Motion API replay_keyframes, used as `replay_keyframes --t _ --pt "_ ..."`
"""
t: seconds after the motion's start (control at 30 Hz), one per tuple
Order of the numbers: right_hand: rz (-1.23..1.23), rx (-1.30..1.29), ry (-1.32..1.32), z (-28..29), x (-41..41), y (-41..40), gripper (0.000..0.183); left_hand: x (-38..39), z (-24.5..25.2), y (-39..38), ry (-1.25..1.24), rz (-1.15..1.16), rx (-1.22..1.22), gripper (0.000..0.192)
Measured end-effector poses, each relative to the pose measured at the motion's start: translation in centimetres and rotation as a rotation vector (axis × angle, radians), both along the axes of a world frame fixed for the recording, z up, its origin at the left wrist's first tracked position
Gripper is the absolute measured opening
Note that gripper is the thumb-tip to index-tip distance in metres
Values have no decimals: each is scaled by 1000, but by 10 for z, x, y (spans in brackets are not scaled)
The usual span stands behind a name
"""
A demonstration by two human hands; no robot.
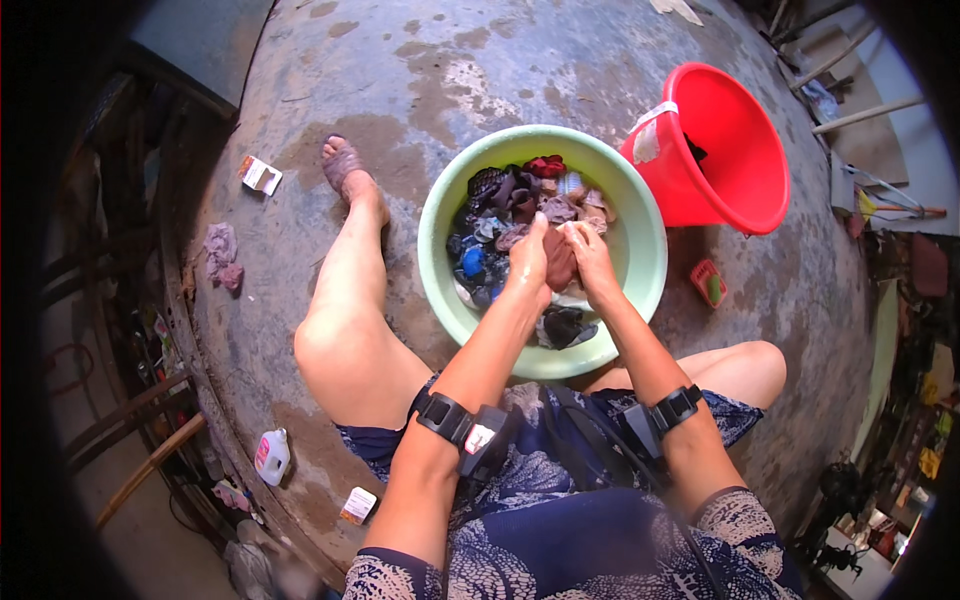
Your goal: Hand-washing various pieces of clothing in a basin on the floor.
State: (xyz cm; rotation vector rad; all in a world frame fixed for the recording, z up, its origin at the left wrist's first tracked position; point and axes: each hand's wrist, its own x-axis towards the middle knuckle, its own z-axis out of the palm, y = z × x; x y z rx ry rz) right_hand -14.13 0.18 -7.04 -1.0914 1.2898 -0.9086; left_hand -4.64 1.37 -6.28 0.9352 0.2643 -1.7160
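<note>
Both hands are over a pale green plastic basin (432,247) on the floor between my legs. My left hand (531,259) and my right hand (589,259) hold a wet reddish-brown cloth (559,261) between them, fingers towards its upper edge. Around and below it in the basin lie soaked clothes: dark patterned fabric (487,186), a red piece (545,166), a bright blue piece (473,260) and light brown pieces (596,210). A black and grey cloth (565,328) rests near the basin's close side. Some water shows at the basin's right.
A red plastic bucket (739,150) with something dark inside stands beyond the basin, at right. A red soap dish (708,283) with green soap (715,289) lies nearer. On the left floor are crumpled cloths (221,251), small boxes (260,175) and a white jug (272,457).
</note>
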Motion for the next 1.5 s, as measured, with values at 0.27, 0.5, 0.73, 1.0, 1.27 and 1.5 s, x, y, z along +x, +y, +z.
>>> replay_keyframes --t 0.27,0.5,0.73,1.0,1.27,1.5 --pt "303 -390 270 69 47 41 19 37 -38 3 -24 -64 -116 31" --pt "122 -334 683 35 15 -7 28 -9 -2 5 -163 14 47 27" --pt "-54 224 363 -47 -38 -24 41 -4 -27 1 -410 47 -59 28" --pt "130 228 300 -132 -58 26 31 15 -92 35 -535 -299 296 27" --pt "253 187 812 -128 -33 22 31 15 -119 43 -585 -304 370 28" --pt "196 201 31 -27 -14 16 27 27 -109 30 -261 -188 415 39"
